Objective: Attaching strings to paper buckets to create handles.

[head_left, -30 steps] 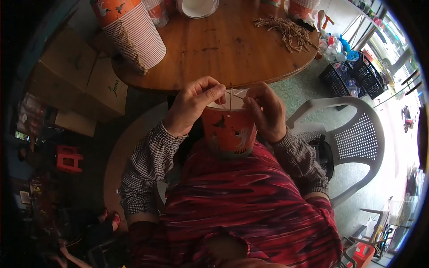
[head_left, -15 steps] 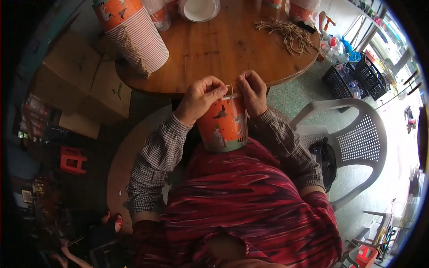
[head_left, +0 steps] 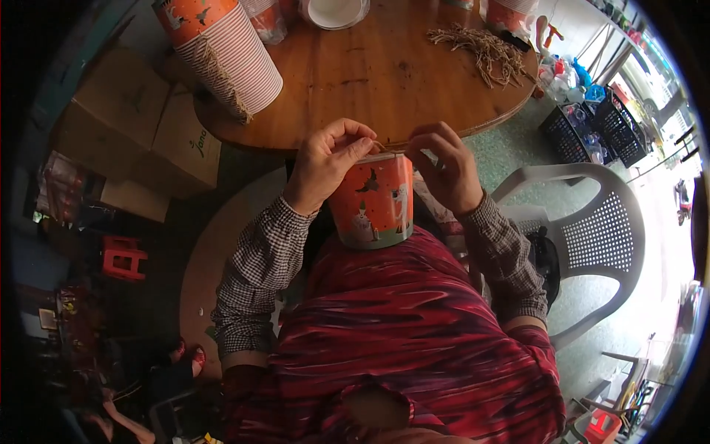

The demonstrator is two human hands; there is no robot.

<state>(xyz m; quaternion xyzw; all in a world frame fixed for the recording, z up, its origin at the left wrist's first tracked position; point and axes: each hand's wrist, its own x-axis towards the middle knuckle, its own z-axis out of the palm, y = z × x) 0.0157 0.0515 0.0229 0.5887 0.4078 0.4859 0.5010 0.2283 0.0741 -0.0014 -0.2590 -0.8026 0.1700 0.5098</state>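
A: Quick check: your L hand [head_left: 322,166] is pinched narrow, thumb + forefinger on a bit of thin cord [head_left: 379,147], right at the rim of the orange tub [head_left: 372,198].

B: Agreed. Your R hand [head_left: 450,166] is by the rim's other side, fingers loosely curled; can't tell if you've got cord btwn those fingertips.

A: And the tub's on the red garment [head_left: 399,318] over your lap, on your side of the tabletop [head_left: 355,89].

B: So I'd say pinch close to the rim w/ the L hand, only a short tail of cord free, so it doesn't bend away or slip.

A: Pls steady the tub too. It's on soft cloth, so a hard tug could prob. tip it.

B: If you pull w/ the R hand, go slow + in line w/ the rim; a paper-looking wall may crease or tear if you yank sideways.

A: Spare cord's in the heap [head_left: 488,55], far R of the tabletop, if a strand frays. The tub stack [head_left: 240,63] is far L.

B: Elbows low, FYI, eyes on the cord.
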